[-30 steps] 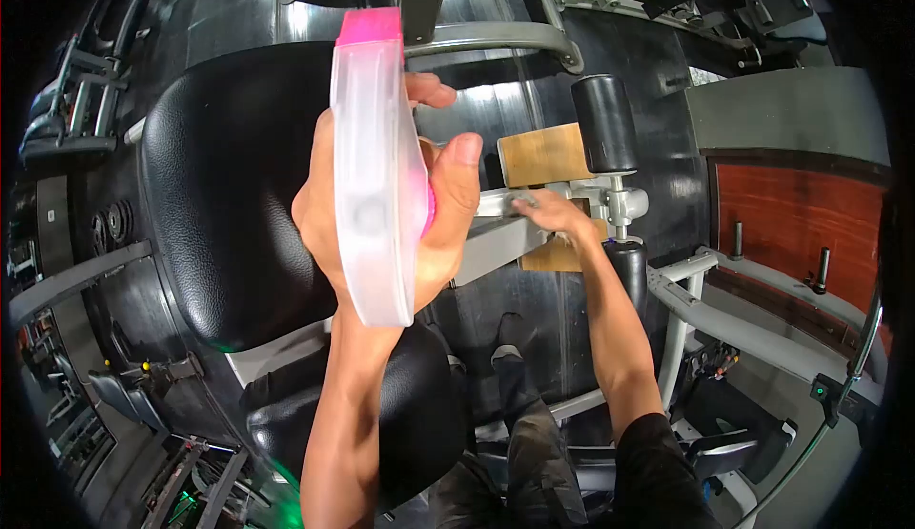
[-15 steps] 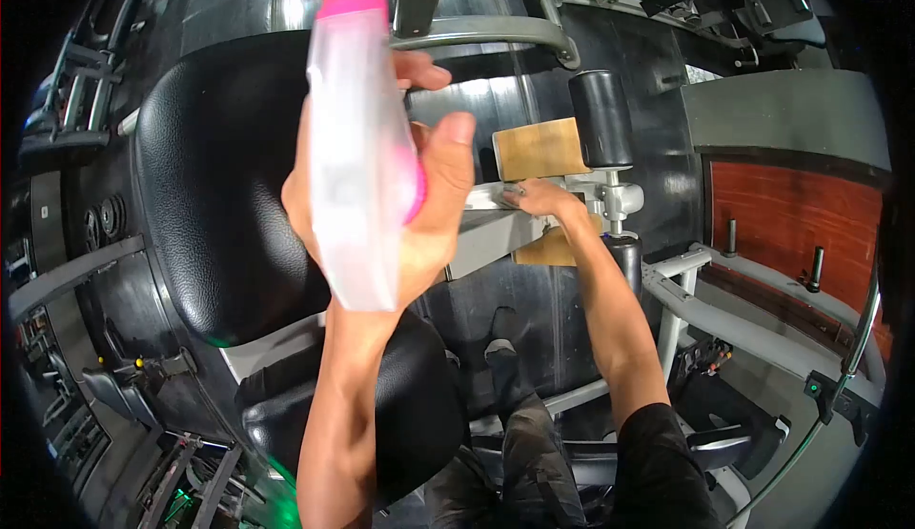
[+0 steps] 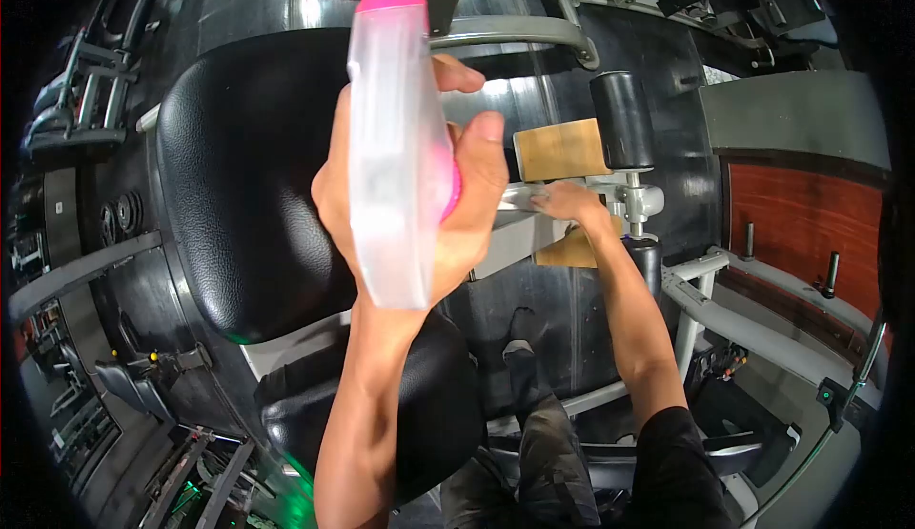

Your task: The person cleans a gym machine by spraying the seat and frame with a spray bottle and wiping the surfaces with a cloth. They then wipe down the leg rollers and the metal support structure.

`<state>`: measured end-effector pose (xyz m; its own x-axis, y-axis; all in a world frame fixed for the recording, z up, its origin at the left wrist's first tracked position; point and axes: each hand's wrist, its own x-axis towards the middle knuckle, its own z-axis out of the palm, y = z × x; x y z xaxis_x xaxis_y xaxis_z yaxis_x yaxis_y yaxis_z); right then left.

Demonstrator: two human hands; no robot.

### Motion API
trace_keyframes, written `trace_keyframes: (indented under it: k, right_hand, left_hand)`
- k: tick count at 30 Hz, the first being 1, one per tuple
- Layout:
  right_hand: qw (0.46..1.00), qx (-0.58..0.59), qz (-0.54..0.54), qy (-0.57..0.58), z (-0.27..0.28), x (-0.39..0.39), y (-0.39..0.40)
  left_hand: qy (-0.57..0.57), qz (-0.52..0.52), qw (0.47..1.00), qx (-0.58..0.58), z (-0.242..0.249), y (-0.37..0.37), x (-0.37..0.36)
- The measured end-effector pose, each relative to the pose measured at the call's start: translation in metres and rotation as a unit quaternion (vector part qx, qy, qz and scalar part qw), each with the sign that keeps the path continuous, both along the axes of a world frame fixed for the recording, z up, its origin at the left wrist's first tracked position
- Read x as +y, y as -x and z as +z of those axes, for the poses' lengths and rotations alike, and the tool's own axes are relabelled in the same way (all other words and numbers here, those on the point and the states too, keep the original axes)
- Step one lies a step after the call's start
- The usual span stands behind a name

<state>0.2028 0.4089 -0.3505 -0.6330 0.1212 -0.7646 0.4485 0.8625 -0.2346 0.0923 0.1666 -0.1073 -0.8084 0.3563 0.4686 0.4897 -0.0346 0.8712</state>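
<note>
In the head view, my left hand (image 3: 467, 186) is raised close to the camera, its fingers wrapped round a spray bottle (image 3: 391, 157). From above, the bottle shows a translucent white head with a pink front and some pink at the side. Lower down, my right hand (image 3: 570, 202) presses against the grey metal beam (image 3: 515, 243) of a gym machine, between two tan plates (image 3: 562, 151). Its fingers are bunched and partly hidden; what they hold, if anything, I cannot make out.
A black padded backrest (image 3: 248, 186) and black seat (image 3: 438, 405) stand at the left. Black foam rollers (image 3: 621, 121) are just beyond my right hand. A grey tubular frame (image 3: 762, 315) runs along the right, and a curved metal bar (image 3: 515, 31) lies ahead.
The view has shifted slightly, so everything sits a little further right. The spray bottle stays in my left hand, and my right hand remains at the beam.
</note>
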Motion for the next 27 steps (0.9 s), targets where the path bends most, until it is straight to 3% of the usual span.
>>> trace_keyframes:
  k: [1,3,4,5,6,7,10,11,12,14,16,17,18,19,20,23,26,27]
  right_hand:
    - [1.000,0.000,0.002,0.000,0.012,-0.008,0.003]
    - [0.996,-0.059,-0.005,-0.073,0.034,-0.039,0.019]
    - [0.998,-0.025,0.033,-0.037,0.057,-0.060,0.024]
    - [0.995,0.047,0.051,0.078,0.058,-0.072,0.019]
    - [0.977,0.104,-0.006,0.185,0.057,-0.091,0.020]
    - [0.977,0.104,-0.008,0.187,0.060,-0.092,0.021]
    - [0.944,0.066,0.008,0.325,0.084,-0.076,0.026]
    - [0.970,-0.046,-0.009,0.237,0.078,-0.066,0.032]
    - [0.984,0.002,0.042,0.173,0.064,-0.052,0.026]
    - [0.998,-0.022,0.031,0.041,0.020,-0.018,0.009]
    - [1.000,-0.003,0.015,0.022,0.004,-0.010,0.001]
    - [1.000,0.015,-0.001,0.002,-0.001,-0.006,-0.001]
    - [0.999,-0.045,0.026,-0.008,0.028,-0.024,0.015]
    - [0.999,0.015,0.010,0.035,0.022,-0.037,0.012]
    - [0.989,0.060,0.015,0.132,0.050,-0.053,0.016]
    - [0.945,0.170,-0.008,0.280,0.076,-0.096,0.010]
    - [0.944,0.072,-0.042,0.320,0.088,-0.084,0.018]
    - [0.959,0.067,-0.007,0.274,0.066,-0.071,0.016]
  left_hand:
    - [0.000,0.002,1.000,0.000,-0.001,-0.001,0.003]
    - [-0.113,0.066,0.990,-0.044,-0.004,-0.002,0.013]
    - [-0.111,0.065,0.991,-0.036,-0.006,-0.002,0.013]
    - [-0.110,0.065,0.991,-0.035,-0.005,-0.001,0.010]
    - [-0.055,0.041,0.998,-0.013,-0.002,-0.001,0.005]
    - [0.000,0.016,1.000,0.007,-0.001,-0.001,0.002]
    - [-0.008,0.018,1.000,0.009,-0.001,0.000,0.003]
    - [-0.009,0.017,1.000,0.009,-0.001,0.000,0.003]
    - [0.001,0.016,1.000,0.020,-0.001,0.000,0.002]
    - [0.012,0.014,0.999,0.033,-0.002,0.001,0.004]
    - [-0.092,0.071,0.993,-0.020,-0.005,-0.002,0.012]
    - [-0.094,0.071,0.993,-0.018,-0.003,-0.001,0.010]
    - [-0.043,0.043,0.998,-0.010,-0.001,-0.001,0.005]
    - [0.008,0.014,1.000,-0.002,0.001,-0.001,0.001]
    - [0.008,0.014,1.000,-0.002,0.001,-0.001,0.001]
    - [0.015,0.014,1.000,0.007,0.001,-0.003,0.002]
    - [0.012,0.013,1.000,0.005,0.002,-0.004,0.004]
    - [0.038,0.011,0.998,0.045,0.003,-0.002,0.002]
